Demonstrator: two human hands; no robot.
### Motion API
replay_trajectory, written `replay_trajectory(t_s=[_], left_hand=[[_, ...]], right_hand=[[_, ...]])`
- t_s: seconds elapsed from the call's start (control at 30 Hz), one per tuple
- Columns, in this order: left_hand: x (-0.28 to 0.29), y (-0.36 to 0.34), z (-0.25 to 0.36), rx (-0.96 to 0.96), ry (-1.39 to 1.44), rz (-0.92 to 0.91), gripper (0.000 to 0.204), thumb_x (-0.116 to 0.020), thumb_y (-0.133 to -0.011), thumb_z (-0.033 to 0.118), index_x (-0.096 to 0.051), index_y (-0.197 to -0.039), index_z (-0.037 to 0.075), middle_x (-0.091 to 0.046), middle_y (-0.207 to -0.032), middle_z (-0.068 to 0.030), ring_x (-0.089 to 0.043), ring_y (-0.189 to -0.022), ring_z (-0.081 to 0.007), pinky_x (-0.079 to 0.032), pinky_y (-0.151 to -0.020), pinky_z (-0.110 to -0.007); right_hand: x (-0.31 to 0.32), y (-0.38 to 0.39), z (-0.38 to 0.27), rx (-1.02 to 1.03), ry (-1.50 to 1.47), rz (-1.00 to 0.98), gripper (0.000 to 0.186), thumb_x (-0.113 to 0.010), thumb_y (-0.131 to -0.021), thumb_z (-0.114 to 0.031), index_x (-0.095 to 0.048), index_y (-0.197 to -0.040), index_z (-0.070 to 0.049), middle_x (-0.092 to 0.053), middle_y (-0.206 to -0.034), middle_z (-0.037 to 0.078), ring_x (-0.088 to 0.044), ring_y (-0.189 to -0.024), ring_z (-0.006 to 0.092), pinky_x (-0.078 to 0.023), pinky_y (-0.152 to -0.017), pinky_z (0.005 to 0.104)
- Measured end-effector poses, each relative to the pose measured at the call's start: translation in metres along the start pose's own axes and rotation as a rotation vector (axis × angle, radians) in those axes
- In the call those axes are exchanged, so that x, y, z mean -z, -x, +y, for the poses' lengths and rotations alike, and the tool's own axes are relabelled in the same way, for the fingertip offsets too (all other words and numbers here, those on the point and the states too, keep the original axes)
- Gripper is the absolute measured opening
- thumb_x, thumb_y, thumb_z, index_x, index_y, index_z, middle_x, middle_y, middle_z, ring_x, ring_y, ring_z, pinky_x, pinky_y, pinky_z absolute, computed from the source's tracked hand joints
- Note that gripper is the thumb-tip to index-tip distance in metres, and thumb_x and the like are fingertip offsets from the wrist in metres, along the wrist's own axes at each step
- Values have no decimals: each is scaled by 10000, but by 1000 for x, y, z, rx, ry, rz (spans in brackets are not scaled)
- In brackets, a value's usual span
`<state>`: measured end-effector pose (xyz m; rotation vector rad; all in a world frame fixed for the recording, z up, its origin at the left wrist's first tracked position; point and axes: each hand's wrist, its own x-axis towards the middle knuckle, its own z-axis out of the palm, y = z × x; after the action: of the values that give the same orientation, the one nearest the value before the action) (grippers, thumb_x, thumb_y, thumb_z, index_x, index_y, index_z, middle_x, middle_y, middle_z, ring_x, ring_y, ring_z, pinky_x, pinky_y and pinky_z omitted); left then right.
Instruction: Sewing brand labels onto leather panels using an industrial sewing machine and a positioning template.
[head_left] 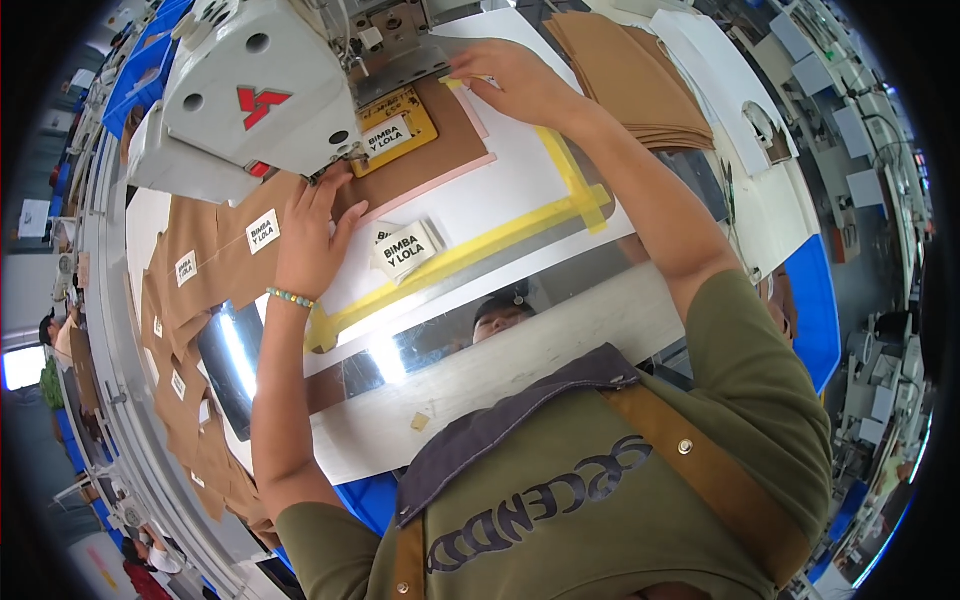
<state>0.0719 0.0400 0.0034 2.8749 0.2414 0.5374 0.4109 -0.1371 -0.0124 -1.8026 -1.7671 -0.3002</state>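
Head view, going L to R: at far L we are seeing brown pcs (222,255), which are overlapping each other and are hanging down along the table side; several of them are carrying small white labels (262,231). Next, the white sewing machine (215,135) w/ red mark is standing over the work, its needle area coming just beside our L hand (318,225). This hand is lying palm down, fingers stretched and thumb apart, so it is open, not gripping; the fingertips are resting at the L edge of the brown panel (455,135), close under the machine head. A beaded bracelet (292,298) is circling the L wrist. Near the thumb, a small pile of loose labels (407,250) is lying on the white sheet (520,190). The panel is lying flat on this sheet, partly under the machine, w/ pink strips showing along its edges. On it a yellow plate (424,132) is lying, w/ one white label showing at its near L part. Yellow tape (470,243) is running along the sheet. Our R hand (520,85) is reaching to the panel's far R corner, fingers bent; we cannot tell if it is pinching smth. Further R, a brown stack (640,95) is lying, and a blue bin (815,310) is standing beside the table.
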Motion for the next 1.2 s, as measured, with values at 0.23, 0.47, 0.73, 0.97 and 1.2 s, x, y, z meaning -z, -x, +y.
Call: replay_trajectory(t_s=[0.23,0.47,0.73,0.97,1.2], left_hand=[[1,-1,7,52,77,-49,498,-711,-1018,192,-613,-1487,55,-616,-1542,-143,-547,-1400,-414,-436,-1192,-473],[1,-1,7,43,51,-122,427,-710,-1020,183,-678,-1426,52,-611,-1563,-106,-495,-1466,-401,-386,-1260,-484],[2,-6,0,12,73,-145,421,-726,-1008,172,-703,-1413,61,-618,-1566,-103,-476,-1501,-392,-381,-1263,-487],[6,-8,4,27,50,-205,431,-724,-1008,168,-701,-1426,64,-609,-1580,-88,-461,-1523,-387,-370,-1270,-488],[9,-9,6,-3,59,-222,443,-722,-1009,161,-690,-1439,59,-598,-1593,-83,-453,-1533,-380,-355,-1275,-484]], right_hand=[[-1,-1,-2,26,-19,-2,231,-665,-1006,-75,-803,-1189,-51,-731,-1355,103,-642,-1297,320,-507,-1136,432],[4,2,-9,-53,-48,-57,234,-656,-1016,-129,-806,-1176,-49,-718,-1376,100,-630,-1307,321,-509,-1131,435],[2,2,-5,-55,-53,-102,249,-650,-1019,-112,-802,-1208,-54,-696,-1413,112,-623,-1330,320,-510,-1140,422],[11,1,-4,-70,-51,-98,247,-649,-1036,-142,-800,-1217,-68,-697,-1415,96,-609,-1353,307,-487,-1162,428],[50,-7,-6,-33,-103,5,301,-712,-998,-302,-792,-1154,-58,-707,-1409,144,-591,-1378,351,-469,-1163,506]])
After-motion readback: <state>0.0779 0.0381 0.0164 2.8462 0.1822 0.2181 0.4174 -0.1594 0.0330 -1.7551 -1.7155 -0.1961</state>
